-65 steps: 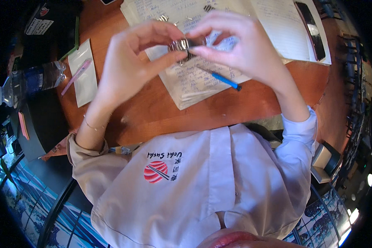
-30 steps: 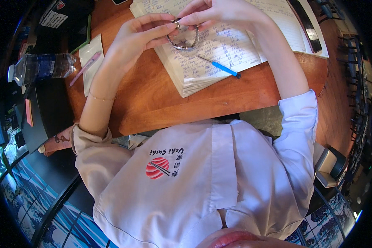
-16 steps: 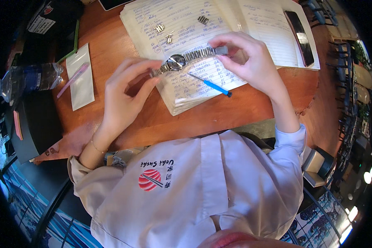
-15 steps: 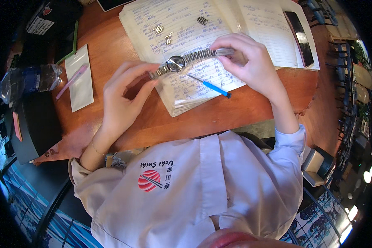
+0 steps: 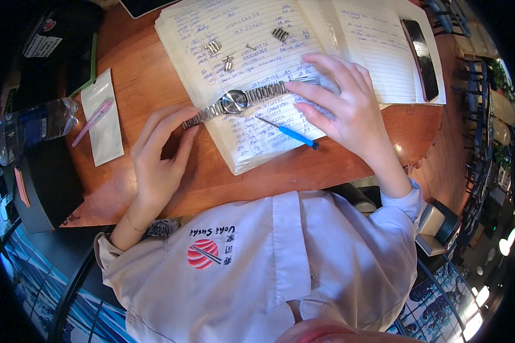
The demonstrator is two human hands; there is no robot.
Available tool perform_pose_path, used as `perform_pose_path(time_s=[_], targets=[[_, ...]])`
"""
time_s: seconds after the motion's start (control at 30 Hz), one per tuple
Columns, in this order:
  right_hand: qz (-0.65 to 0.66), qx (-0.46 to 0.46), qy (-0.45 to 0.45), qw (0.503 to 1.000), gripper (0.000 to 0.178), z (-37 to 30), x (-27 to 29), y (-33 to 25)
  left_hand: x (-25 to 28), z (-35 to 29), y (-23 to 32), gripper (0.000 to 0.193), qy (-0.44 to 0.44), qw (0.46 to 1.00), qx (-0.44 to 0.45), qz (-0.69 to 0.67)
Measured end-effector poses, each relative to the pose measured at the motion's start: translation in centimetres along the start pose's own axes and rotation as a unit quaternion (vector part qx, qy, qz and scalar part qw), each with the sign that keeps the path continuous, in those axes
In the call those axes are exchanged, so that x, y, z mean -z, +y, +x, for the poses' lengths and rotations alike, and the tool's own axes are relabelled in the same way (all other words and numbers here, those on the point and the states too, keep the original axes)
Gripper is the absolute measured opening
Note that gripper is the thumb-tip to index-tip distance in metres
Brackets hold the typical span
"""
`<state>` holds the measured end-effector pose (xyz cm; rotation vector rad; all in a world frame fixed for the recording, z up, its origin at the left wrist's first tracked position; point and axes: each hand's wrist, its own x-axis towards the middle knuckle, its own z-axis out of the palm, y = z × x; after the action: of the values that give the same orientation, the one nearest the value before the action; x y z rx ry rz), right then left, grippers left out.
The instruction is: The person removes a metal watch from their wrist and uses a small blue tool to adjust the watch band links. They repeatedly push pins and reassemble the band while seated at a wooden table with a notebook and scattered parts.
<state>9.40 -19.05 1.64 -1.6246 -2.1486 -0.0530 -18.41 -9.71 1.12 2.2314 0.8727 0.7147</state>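
The left hand [image 5: 159, 160] was clamped, thumb against fingers, on the free left end of a metal link bracelet [image 5: 266, 91]. The right hand [image 5: 349, 108] had its thumb and fingers apart, with the index fingertip at the opposite end of the bracelet; whether that fingertip pressed on it could not be determined.

The wristwatch [image 5: 234, 102] was positioned dial up over the left page of an open notebook [image 5: 377, 68], its bracelet extended nearly straight; the pinched end projected past the notebook's left edge. A blue-handled screwdriver [image 5: 294, 136] lay just beside the watch, tip directed toward it, handle end crossing the page's near edge.

Loose bracelet links [image 5: 280, 34] and small metal parts were located farther up the same page. A smartphone [image 5: 420, 60] lay along the notebook's right edge. Toward the left edge of the desk [image 5: 212, 186], a pink pen [image 5: 91, 121] rested across a white packet [image 5: 110, 140].
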Motion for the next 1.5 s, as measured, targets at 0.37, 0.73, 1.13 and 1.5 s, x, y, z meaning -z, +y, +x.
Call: perform_pose_path(time_s=[0.37,0.73,1.13,1.5], targets=[[0.124,-0.095,-0.062,0.986,0.025,2.4,0.1,-0.7,-3.7,6.5,2.9,0.028,-0.072,0.984,-0.133,0.091],[0.225,-0.122,-0.059,0.965,0.023,2.1,0.1,-0.1,-3.9,8.4,2.7,0.018,-0.23,0.965,0.02,-0.126],[0.363,-0.286,-0.089,0.882,0.012,1.8,0.9,-0.8,-4.7,8.1,2.6,0.01,-0.16,0.979,-0.052,-0.12],[0.383,-0.311,-0.104,0.864,0.011,1.9,1.1,-0.9,-4.4,8.1,2.7,0.01,-0.191,0.975,-0.061,-0.099]])
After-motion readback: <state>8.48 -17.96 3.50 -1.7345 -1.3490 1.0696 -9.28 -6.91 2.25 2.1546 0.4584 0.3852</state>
